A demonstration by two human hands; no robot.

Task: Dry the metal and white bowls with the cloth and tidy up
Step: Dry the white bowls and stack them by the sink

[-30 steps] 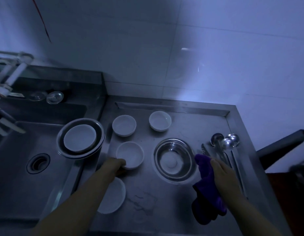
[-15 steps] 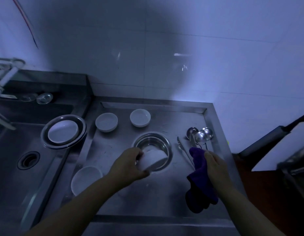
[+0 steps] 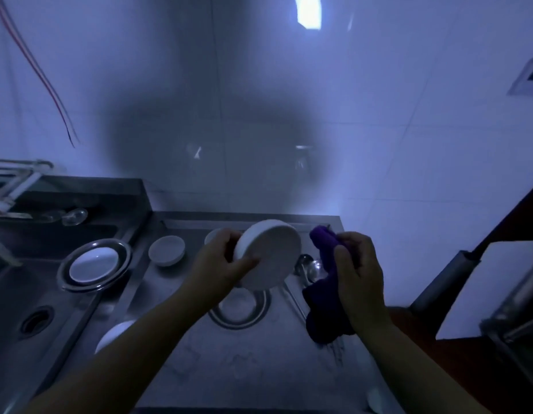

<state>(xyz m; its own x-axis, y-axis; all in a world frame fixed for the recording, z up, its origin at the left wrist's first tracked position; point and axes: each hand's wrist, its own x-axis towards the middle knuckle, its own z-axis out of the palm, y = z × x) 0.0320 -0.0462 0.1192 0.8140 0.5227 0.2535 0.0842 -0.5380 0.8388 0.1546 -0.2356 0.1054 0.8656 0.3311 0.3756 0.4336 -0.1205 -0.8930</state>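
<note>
1. The left hand (image 3: pixel 220 261) grips a round white ceramic bowl (image 3: pixel 269 258) by its rim, fingers curled round it, tilted on edge above the steel counter (image 3: pixel 244 363).
2. The right hand (image 3: pixel 359 273) clutches a crumpled purple cloth (image 3: pixel 325 297), fingers closed on it, just beside the bowl.
3. A shiny metal bowl (image 3: pixel 239 309) sits on the counter below the raised bowl.
4. Another small white bowl (image 3: pixel 166 249) rests near the sink (image 3: pixel 20 294).

White bowl (image 3: pixel 269 258) tilted, beside purple cloth (image 3: pixel 325 279).
</note>
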